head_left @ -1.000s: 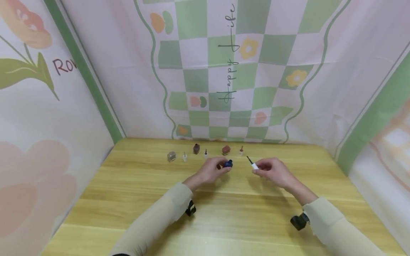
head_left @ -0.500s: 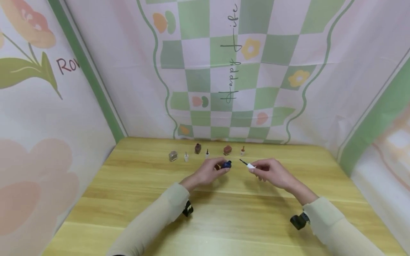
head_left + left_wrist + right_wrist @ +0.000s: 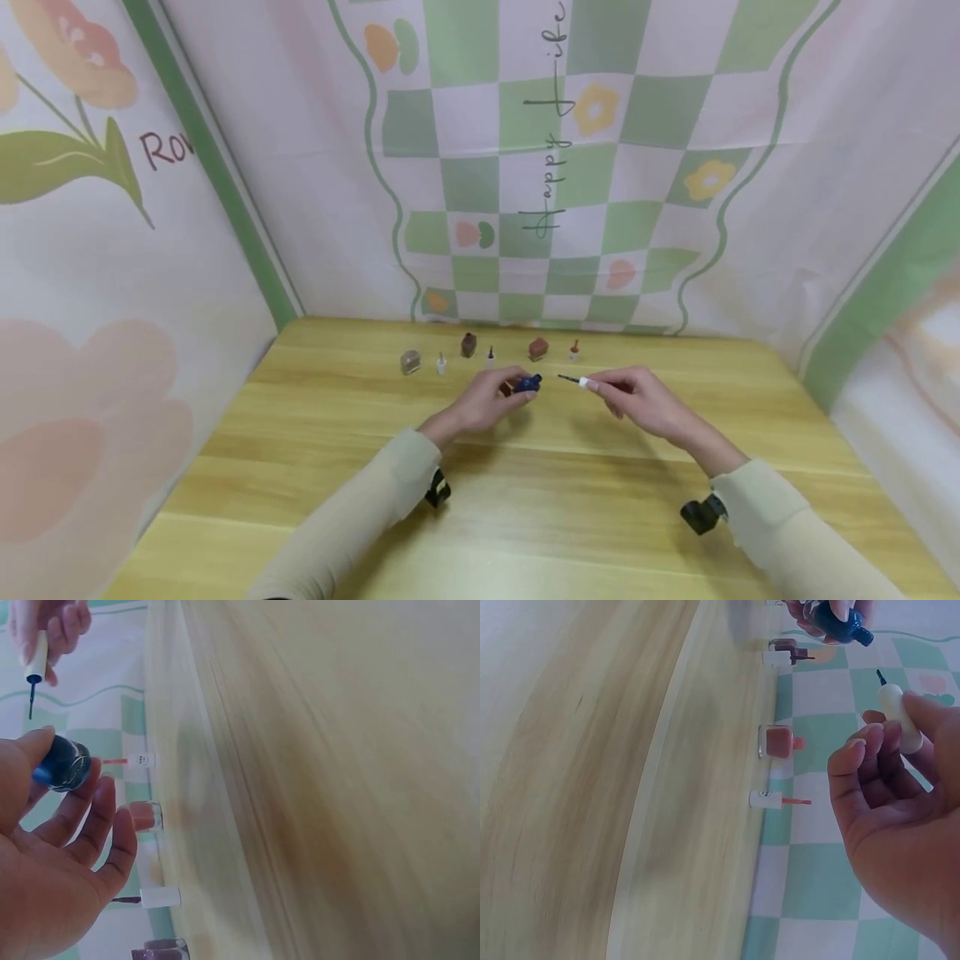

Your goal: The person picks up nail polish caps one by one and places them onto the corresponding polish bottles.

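My left hand (image 3: 483, 402) holds a dark blue nail polish bottle (image 3: 528, 383) between thumb and fingers, above the table, its uncapped neck tilted to the right. My right hand (image 3: 643, 402) pinches the white cap of a nail polish brush (image 3: 900, 718). In the head view the brush's dark bristle end points left at the bottle's neck, a short gap apart. The left wrist view shows the blue bottle (image 3: 63, 763) between thumb and fingertips, the other fingers spread loosely below it.
Along the table's (image 3: 480, 517) back stand a greyish bottle (image 3: 410, 361), a dark brown bottle (image 3: 468, 345) and a reddish bottle (image 3: 537, 348), all uncapped. Beside them three white-capped brushes stand bristles up, among them the red-tipped brush (image 3: 574, 351). A printed curtain (image 3: 525, 275) hangs behind.
The right hand has turned the brush from pointing up and left to nearly level, its tip now nearer the blue bottle's neck. The left hand keeps its grip almost in place.
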Motion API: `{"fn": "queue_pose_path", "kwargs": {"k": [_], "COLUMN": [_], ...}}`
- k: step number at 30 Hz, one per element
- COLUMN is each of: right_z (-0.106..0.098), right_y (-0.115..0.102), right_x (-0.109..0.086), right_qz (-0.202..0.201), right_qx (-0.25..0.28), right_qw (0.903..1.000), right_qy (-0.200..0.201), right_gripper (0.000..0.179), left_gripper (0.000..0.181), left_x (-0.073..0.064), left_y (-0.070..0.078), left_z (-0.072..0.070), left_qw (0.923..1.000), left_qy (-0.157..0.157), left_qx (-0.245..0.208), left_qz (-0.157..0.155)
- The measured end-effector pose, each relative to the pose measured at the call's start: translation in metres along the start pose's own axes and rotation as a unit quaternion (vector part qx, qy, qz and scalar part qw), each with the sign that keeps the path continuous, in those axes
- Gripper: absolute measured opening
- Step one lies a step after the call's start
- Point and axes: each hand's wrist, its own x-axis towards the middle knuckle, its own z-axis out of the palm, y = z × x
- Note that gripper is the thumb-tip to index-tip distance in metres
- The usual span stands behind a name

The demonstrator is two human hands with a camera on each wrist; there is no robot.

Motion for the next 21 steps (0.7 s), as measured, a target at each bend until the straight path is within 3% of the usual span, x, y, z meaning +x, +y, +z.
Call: {"fn": "queue_pose_path", "kwargs": {"k": [12,21], "right_z": [-0.0018,0.0005], "right_y": [-0.0078,-0.009], "right_x": [0.0025,0.0039], "right_qz": [0.022,0.016], "right_qx": [0.044,0.072], "right_qw": [0.9988,0.9973], "right_qy": [0.0,-0.002], "right_gripper": [0.042,0.041], "left_gripper": [0.026,0.026], "left_x": [-0.006,-0.008], "left_y": [-0.0019,-0.0038], "left_z": [-0.0042,-0.0066], "left_qw": [0.9999,0.9999], "left_qy": [0.01,0.01], "left_qx": [0.005,0.0], "left_qz": [-0.001,-0.006]}}
